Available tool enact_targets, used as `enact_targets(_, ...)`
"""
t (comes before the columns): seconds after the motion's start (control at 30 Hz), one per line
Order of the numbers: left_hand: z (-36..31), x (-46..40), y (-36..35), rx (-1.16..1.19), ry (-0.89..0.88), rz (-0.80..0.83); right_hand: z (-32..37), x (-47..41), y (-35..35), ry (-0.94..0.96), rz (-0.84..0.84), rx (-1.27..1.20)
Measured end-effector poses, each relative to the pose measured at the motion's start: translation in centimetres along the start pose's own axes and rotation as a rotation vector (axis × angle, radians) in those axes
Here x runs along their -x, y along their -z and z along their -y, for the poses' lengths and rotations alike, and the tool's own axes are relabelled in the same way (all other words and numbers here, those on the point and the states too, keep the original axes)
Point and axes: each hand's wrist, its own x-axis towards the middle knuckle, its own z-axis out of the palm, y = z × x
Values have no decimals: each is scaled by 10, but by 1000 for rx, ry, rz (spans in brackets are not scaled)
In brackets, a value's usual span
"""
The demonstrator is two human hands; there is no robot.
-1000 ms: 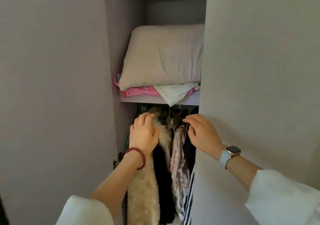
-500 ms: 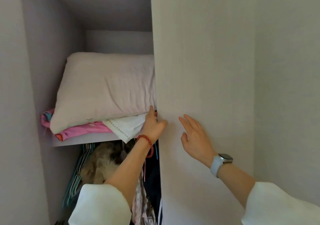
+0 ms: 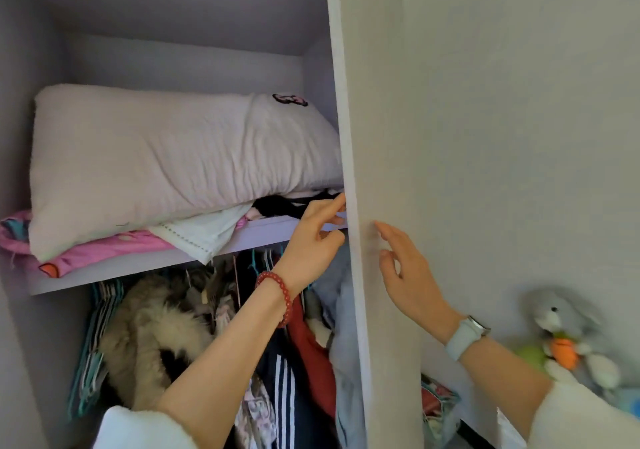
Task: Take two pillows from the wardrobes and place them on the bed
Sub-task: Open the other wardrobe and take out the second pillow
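Observation:
A large pale pink pillow (image 3: 166,161) lies on the upper wardrobe shelf (image 3: 145,266), on top of folded pink and white cloth. The wardrobe door (image 3: 349,137) stands at the right of the opening. My left hand (image 3: 313,240), with a red bead bracelet, reaches up to the door's edge at shelf height, fingers straight and touching it. On the door's outer face, my right hand (image 3: 405,272), with a pale watch on the wrist, lies with its fingers spread.
Coats and clothes (image 3: 214,337) hang packed below the shelf, among them a furry one and a striped dark one. A grey plush rabbit (image 3: 562,331) with an orange carrot sits at the lower right by the wall.
The door has swung or slid further right, uncovering the whole pillow. My left hand followed the door's edge to the right, and my right hand stayed on the door's face.

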Motion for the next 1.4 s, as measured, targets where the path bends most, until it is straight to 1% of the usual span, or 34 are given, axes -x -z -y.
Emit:
enact_targets(0.13,-14,-8,-31,-50,-127,172,5,13,46,-2,-86,-20)
enact_targets(0.27,-23,-25,-71,-132,-252,291,6,20,84,4,-128,103)
enact_targets(0.37,-28,-41,-105,-159,-307,383,-2,25,111,-68,-173,218)
enact_targets(0.47,-31,-57,-141,-219,-338,414,-11,29,140,-109,-229,364)
enact_targets(0.63,-41,-84,-201,-360,-347,470,-32,29,184,-237,-246,529)
enact_targets(0.77,-49,-99,-231,-437,-325,502,-48,26,206,-328,-216,575)
enact_targets(0.87,-50,-106,-237,-434,-340,506,-55,23,214,-367,-207,608)
enact_targets(0.93,-49,-109,-231,-416,-357,487,-53,22,215,-359,-259,663)
enact_targets(1.0,-44,-113,-214,-436,-371,443,-48,16,208,-284,-323,739)
enact_targets(1.07,-38,-117,-188,-493,-370,374,-41,6,194,-197,-331,758)
enact_targets(1.27,-4,-122,-64,-734,-287,123,-28,-47,113,-88,-192,592)
enact_targets(1.4,29,-119,34,-935,-150,-44,-26,-87,43,-6,-86,468)
